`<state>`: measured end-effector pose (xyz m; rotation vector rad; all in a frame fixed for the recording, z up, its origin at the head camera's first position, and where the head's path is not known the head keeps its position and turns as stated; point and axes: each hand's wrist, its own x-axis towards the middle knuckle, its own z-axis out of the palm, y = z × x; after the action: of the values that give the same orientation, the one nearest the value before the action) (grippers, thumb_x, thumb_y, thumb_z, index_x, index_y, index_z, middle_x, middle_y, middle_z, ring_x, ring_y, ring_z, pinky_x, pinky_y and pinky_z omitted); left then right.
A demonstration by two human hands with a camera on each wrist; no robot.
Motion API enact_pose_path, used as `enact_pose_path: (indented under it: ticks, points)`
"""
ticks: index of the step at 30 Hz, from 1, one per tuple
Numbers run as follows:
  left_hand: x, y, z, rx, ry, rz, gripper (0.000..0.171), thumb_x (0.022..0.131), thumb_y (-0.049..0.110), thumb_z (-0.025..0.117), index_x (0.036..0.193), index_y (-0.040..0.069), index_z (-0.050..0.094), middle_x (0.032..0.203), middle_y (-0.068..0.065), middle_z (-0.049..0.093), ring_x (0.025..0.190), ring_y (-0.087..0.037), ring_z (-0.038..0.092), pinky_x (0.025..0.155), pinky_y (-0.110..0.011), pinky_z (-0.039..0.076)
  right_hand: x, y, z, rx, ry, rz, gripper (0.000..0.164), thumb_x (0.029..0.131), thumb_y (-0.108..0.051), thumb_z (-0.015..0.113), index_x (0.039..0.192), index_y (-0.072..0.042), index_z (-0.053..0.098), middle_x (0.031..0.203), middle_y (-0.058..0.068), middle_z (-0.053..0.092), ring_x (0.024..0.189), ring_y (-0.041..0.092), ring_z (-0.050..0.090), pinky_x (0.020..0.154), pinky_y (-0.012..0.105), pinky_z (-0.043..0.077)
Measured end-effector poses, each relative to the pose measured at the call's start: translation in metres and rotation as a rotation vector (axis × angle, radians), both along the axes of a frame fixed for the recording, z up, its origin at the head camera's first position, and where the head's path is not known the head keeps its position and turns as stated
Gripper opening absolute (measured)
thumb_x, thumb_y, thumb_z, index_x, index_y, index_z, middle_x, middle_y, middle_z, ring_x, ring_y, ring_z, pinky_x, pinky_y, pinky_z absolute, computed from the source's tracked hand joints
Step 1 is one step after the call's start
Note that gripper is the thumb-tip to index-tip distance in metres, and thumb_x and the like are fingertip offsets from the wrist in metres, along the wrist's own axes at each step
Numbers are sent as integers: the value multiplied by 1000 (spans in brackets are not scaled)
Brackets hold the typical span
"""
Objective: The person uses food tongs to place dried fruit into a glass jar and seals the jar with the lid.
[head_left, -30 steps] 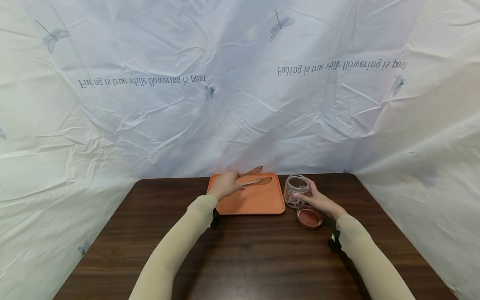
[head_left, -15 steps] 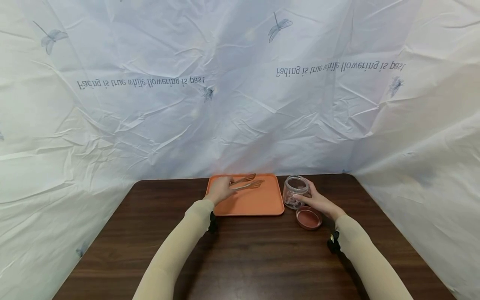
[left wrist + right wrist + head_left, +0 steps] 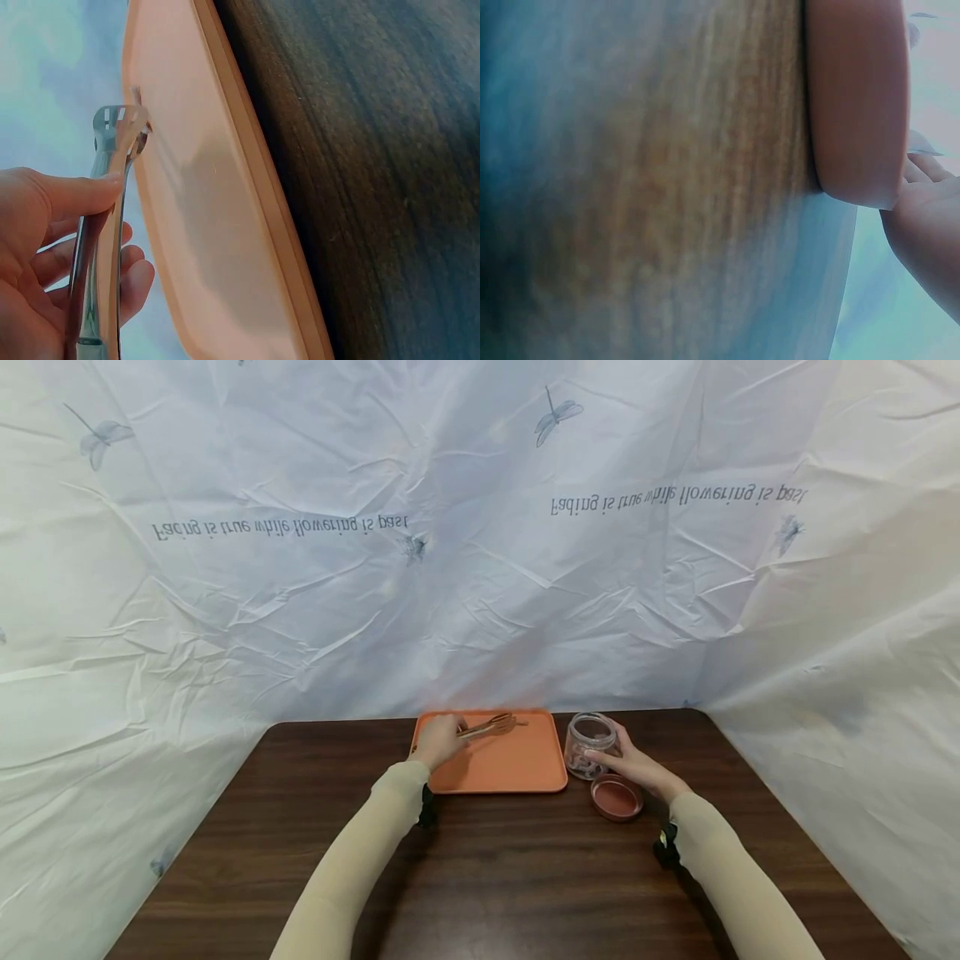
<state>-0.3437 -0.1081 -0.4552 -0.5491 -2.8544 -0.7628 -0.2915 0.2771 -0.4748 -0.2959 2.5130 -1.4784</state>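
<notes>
My left hand [image 3: 440, 741] holds a pair of metal tongs [image 3: 487, 727] above the orange tray [image 3: 517, 768], thumb on one arm and fingers curled round the other. In the left wrist view the arms of the tongs [image 3: 105, 217] are close together. Near their slotted tips lies a small brownish piece [image 3: 522, 723]; whether they touch it I cannot tell. My right hand [image 3: 637, 766] grips an uncovered clear jar [image 3: 577, 756] from its right side. Pinkish pieces show inside. A reddish-brown lid [image 3: 617, 798] lies in front of the jar and fills part of the right wrist view.
The tray stands at the back of a dark wooden table [image 3: 480, 877], left of the jar. A white printed cloth [image 3: 480, 610] hangs behind the table and along both sides.
The left hand has drawn the tongs a little left and lower over the tray, and their arms have come together. The right hand stays on the jar.
</notes>
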Motion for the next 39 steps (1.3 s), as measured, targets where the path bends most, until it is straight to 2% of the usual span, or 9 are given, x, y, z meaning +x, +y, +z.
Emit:
enact_pose_path:
  ticks: [5, 13, 18, 24, 29, 35, 39]
  points:
    - [0, -2, 0, 5, 13, 10, 18, 92, 8, 75, 110, 5, 74, 98, -8, 70, 83, -22, 66, 72, -41, 55, 0, -1, -1, -13, 5, 14, 99, 102, -45, 59, 160, -17, -16, 165, 26, -1, 151, 47, 3, 110, 67, 27]
    - [1, -3, 3, -11, 31, 18, 15, 91, 7, 76, 106, 5, 74, 92, -8, 70, 78, -22, 65, 69, -40, 55, 1, -2, 2, -14, 9, 4, 98, 101, -45, 60, 161, -21, -15, 166, 24, -2, 151, 45, 4, 111, 67, 26]
    - [0, -5, 1, -28, 41, 27, 15, 91, 9, 76, 105, 6, 74, 90, -7, 70, 76, -21, 65, 68, -40, 55, 0, -3, 2, -3, 14, 13, 100, 101, -45, 60, 160, -18, -15, 165, 25, -3, 151, 47, 4, 111, 67, 26]
    - [-1, -8, 3, -36, 58, 40, 18, 92, 13, 77, 109, 9, 74, 94, -5, 70, 76, -19, 65, 67, -39, 55, 0, -2, 2, -1, 3, -2, 100, 100, -47, 61, 161, -22, -14, 166, 24, -3, 151, 46, 4, 111, 67, 26]
    - [-1, -9, 13, -46, 77, 50, 21, 92, 17, 77, 112, 10, 73, 100, -6, 70, 81, -20, 66, 69, -39, 56, 1, -2, 3, 5, 2, -5, 100, 100, -48, 60, 161, -21, -15, 165, 25, -2, 151, 47, 4, 111, 67, 25]
    - [0, -12, 28, 18, 52, 48, 24, 95, 19, 73, 117, 9, 71, 109, -8, 69, 91, -23, 67, 74, -41, 56, 1, -2, 2, -5, 0, 5, 99, 101, -47, 59, 160, -21, -15, 165, 25, -3, 151, 47, 2, 111, 67, 25]
    - [-1, -14, 37, 53, 69, 40, 24, 96, 18, 72, 117, 8, 71, 107, -8, 70, 92, -24, 66, 77, -41, 55, 2, -1, 1, -14, -2, 6, 99, 101, -46, 60, 160, -20, -16, 165, 25, -3, 151, 46, 2, 111, 67, 25]
